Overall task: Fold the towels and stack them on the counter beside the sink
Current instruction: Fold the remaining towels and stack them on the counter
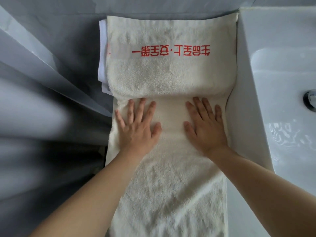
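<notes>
Two bare forearms reach in from the near edge over a cream towel (171,185) that runs away from the viewer. Left hand (138,127) and right hand (205,127) lie flat on it side by side, fingers straight and spread, gripping nothing. Just beyond the fingertips, the towel's far part is doubled back, its red lettering (171,51) upside down. White cloth (102,53) peeks out at its left; the sink (282,82) adjoins on the right.

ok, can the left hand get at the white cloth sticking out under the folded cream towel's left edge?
Probably yes. The left hand lies flat on the cream towel, holding nothing, and the white cloth shows uncovered just up-left of it, nothing between.
</notes>
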A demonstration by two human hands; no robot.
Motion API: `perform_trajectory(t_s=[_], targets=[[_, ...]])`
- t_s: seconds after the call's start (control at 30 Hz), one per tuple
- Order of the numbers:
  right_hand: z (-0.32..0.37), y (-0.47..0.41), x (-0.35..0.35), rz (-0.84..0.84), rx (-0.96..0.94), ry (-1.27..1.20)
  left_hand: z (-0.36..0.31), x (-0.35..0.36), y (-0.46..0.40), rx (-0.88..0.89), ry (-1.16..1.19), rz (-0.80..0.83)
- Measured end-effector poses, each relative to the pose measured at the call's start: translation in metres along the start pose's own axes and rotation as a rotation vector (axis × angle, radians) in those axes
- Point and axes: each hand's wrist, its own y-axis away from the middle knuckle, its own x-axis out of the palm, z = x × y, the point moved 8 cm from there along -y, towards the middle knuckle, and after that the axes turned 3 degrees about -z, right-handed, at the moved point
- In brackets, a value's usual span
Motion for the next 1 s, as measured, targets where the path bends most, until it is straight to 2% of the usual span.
perform_trajectory(t_s=[0.23, 0.47, 0.57, 0.67, 0.77, 0.83, 0.93, 1.0], targets=[[0.002, 0.000, 0.000, -0.020, -0.002, 0.015, 0.007, 0.009, 0.068, 0.072, 0.010, -0.056], [0.001, -0.004, -0.001, -0.039, -0.016, -0.013, 0.005, 0.010, 0.059, 0.037, 0.023, -0.122], [0.009, 0.004, -0.019, -0.156, -0.002, -0.012, 0.005, 0.009, 0.060, 0.030, 0.017, -0.110], [0.034, 0.038, -0.029, -0.240, 0.007, -0.149, 0.005, 0.009, 0.061, 0.026, 0.027, -0.089], [0.049, 0.068, -0.003, -0.049, -0.088, -0.065, 0.005, 0.005, 0.061, 0.011, 0.048, -0.108], [0.036, 0.070, 0.011, 0.023, -0.046, 0.013, 0.005, 0.001, 0.060, 0.004, 0.086, -0.162], [0.031, 0.071, 0.011, 0.029, 0.004, 0.031, 0.014, -0.014, 0.060, -0.121, 0.261, -0.308], [0.034, 0.072, 0.012, 0.047, -0.014, 0.041, 0.036, -0.033, 0.059, -0.387, 0.452, -0.454]])
